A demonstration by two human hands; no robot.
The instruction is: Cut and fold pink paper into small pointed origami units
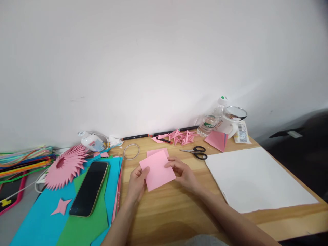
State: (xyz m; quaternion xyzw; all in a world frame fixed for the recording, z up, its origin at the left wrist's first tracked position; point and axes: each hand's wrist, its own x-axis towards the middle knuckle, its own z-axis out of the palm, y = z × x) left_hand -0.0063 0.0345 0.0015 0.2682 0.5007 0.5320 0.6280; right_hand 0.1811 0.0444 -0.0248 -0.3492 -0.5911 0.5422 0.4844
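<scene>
Between my two hands is a flat square of pink paper (158, 171), held tilted above the wooden table (164, 212). My left hand (138, 181) pinches its left edge, thumb on top. At its right edge, my right hand (181, 172) grips with the fingers, the thumb partly hidden. Another piece of pink paper (157, 151) lies just behind, partly covered by the held square. To the right of it rest small scissors (196, 152) with black handles. A thin metal ring (131, 151) lies to the left.
Folded pink paper stars (180, 136) and black pens (135, 137) lie along the wall. A water bottle (210, 121) leans beside a white mug (229, 124). A white board (256, 179) covers the right; a phone (89, 188) and a pleated pink paper ring (68, 165) lie left.
</scene>
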